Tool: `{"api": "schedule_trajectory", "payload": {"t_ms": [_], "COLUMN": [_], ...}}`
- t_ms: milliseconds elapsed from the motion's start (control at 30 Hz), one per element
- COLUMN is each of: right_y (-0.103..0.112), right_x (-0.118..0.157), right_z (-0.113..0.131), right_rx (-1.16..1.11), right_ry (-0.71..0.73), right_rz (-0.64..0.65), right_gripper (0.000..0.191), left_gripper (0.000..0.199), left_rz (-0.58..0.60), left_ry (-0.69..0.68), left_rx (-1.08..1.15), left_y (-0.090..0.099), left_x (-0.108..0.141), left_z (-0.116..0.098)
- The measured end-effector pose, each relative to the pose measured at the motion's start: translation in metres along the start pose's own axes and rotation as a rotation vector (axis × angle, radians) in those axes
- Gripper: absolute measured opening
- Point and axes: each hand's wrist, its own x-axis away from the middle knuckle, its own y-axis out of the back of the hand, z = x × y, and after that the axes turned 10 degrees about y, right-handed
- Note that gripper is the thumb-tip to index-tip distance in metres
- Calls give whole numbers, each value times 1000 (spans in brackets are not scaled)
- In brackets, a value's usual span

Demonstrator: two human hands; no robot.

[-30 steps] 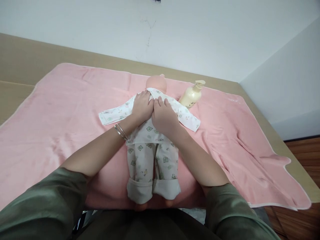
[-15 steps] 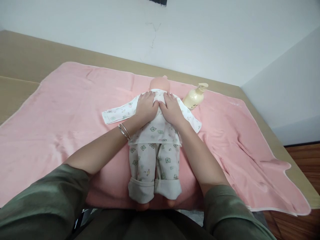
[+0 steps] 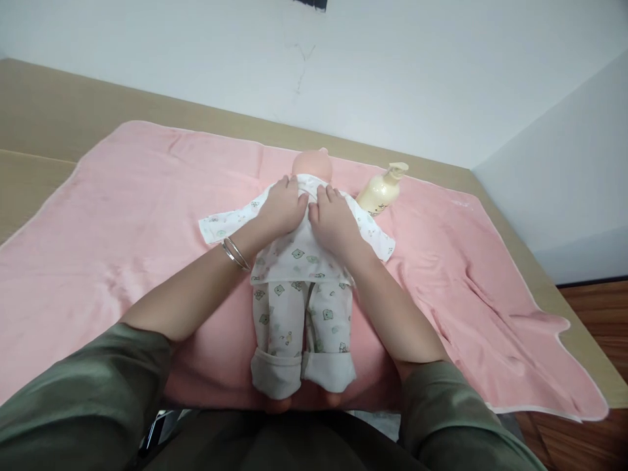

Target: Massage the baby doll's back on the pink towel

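A baby doll [image 3: 299,261] lies face down in a white printed shirt and matching trousers [image 3: 284,314] with turned-up cuffs. Its bare head points toward the wall, and the feet just show at the near edge. On the upper left of its back rests my left hand [image 3: 282,208], with fingers extended toward the shoulder. My right hand [image 3: 333,219] lies on the upper right of the back, fingers stretched out and slightly bent. The two thumbs are near each other over the middle of the back. Neither hand grasps anything.
Beneath the doll a pink blanket [image 3: 147,216] covers much of the wooden table [image 3: 196,111]. A cream pump bottle [image 3: 380,191] stands on it, close to the doll's right-hand sleeve. White walls [image 3: 417,78] rise behind and to the right.
My left hand has shifted slightly left and its wrist is lower. My right hand has slid a little toward me, its fingers more bent. The doll and bottle stay nearly in place.
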Motion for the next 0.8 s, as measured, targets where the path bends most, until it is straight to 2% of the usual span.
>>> {"api": "schedule_trajectory", "payload": {"t_ms": [67,167,400,500,633,733,800], "right_y": [-1,-2,-2,-2,0,1,2], "right_x": [7,10,-15,-18,-2,17,23], "right_z": [13,16,-33,-39,-8,24,33], "right_rx": [48,35,-212,-204,-36,48,40], "right_ry": [38,77,-63,-66,-36,26,59], "right_rz": [-4,-16,-60,-36,4,-8,-19], "right_gripper": [63,62,60,63,64,64,62], "left_gripper": [50,52,51,47,38,42,44], "left_rz": [-1,-18,0,1,50,94,86], "left_ry": [77,42,-154,-176,-99,6,25], "left_rx": [30,36,-65,-87,-96,-51,-29], "left_y": [0,-2,-1,5,14,17,16], "left_x": [-8,-8,26,28,9,-5,-9], "left_z": [7,10,-7,-12,-5,3,6]}}
